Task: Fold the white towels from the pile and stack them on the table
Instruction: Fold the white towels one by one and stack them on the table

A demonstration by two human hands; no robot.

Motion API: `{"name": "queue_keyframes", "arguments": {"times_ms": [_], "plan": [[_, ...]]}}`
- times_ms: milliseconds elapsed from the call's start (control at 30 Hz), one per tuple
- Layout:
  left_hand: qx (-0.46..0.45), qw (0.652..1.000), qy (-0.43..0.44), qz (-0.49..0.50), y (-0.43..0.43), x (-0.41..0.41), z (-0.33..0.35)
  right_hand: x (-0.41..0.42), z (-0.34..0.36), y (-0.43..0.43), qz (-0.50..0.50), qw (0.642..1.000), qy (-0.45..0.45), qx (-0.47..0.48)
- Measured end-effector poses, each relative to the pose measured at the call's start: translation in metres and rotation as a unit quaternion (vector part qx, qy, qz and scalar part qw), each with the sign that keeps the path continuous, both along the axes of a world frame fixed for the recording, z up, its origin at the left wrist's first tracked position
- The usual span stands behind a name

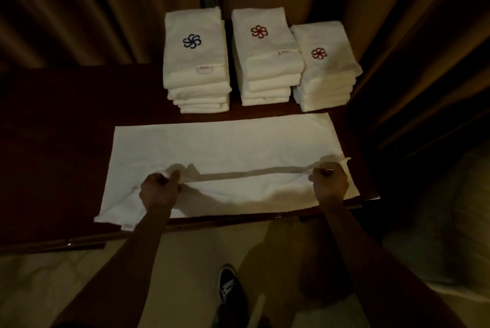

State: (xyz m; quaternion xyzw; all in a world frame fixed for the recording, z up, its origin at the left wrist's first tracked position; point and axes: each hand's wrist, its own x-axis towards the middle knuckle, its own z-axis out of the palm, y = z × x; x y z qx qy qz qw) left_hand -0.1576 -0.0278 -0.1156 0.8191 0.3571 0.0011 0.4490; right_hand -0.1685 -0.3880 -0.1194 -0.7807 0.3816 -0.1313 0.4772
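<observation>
The left grip (159,189) is closed in a pinch on the near long edge of the white towel (225,142), thumb on top and fingers curled into the cloth. The right grip (330,184) pinches the same edge near the towel's right end, so the hem runs taut between them, raised a little above the layer below. The towel lies spread lengthwise across the front of the dark desk (53,115), its near left corner hanging just over the desk's front edge. It looks light, soft and limp, and it will sag wherever it is unsupported. The left end, outside the left grip, is rumpled, so a hold closer to both corners of the hem would likely carry the fold over more evenly. Beyond the towel's far edge, near it but apart, stand three stacks of folded towels: the left stack (196,62) with a blue emblem on top, the middle stack (265,62) and the right stack (326,70) with red ones. They crowd the far side, so a fold pushed too far could nudge them. Brown curtains (79,9) hang behind, and a dark shoe (229,285) shows on the pale floor (53,274). The unfolded pile is not in view.
</observation>
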Motion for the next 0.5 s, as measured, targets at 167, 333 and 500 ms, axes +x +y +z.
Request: {"name": "queue_keyframes", "arguments": {"times_ms": [167,333,500], "plan": [[-0.008,0.999,0.032,-0.002,0.002,0.020,-0.014,0.017,-0.010,-0.003,0.033,0.998,0.035,-0.046],[-0.009,0.999,0.045,-0.003,-0.002,0.025,-0.023,0.023,-0.009,-0.004,0.053,0.995,0.069,-0.052],[0.008,0.999,0.047,-0.018,-0.015,0.026,-0.016,0.021,-0.013,-0.006,0.129,0.986,0.091,-0.056]]}}
